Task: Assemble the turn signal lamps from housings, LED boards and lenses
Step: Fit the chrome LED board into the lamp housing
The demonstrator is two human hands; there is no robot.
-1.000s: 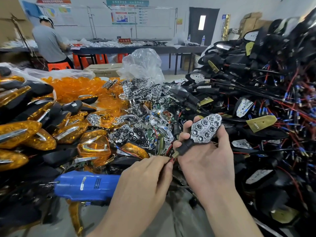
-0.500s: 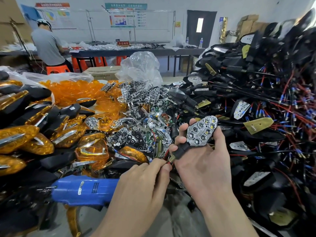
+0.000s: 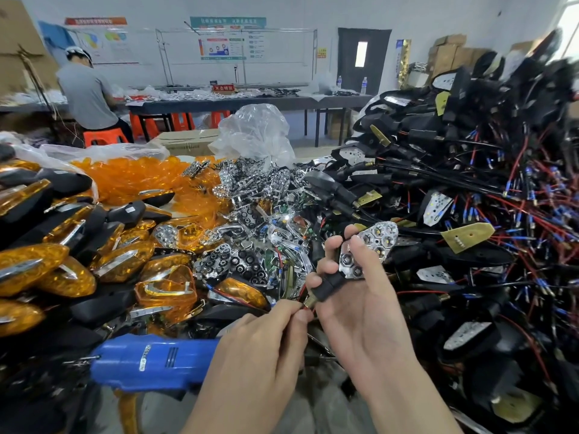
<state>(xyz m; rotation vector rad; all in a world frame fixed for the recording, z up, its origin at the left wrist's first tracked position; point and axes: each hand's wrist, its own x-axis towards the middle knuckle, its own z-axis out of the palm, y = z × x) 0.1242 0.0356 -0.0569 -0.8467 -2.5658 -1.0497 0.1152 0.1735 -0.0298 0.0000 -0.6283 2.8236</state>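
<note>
The right hand (image 3: 360, 311) grips a lamp housing (image 3: 374, 245) by its black stem (thumb across the chrome honeycomb reflector) above the worktable's (image 3: 163, 413) near edge. The left hand (image 3: 260, 343) pinches its red wires (image 3: 301, 298) at the stem's end.

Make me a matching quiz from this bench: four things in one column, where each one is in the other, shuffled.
1 blue tool
2 chrome reflector
3 red wire
4 loose orange lenses

A held in the right hand
B heaped at the back left
C pinched by the left hand
D lying near the front, left of both hands

Pairs: 1-D, 2-A, 3-C, 4-B
</note>
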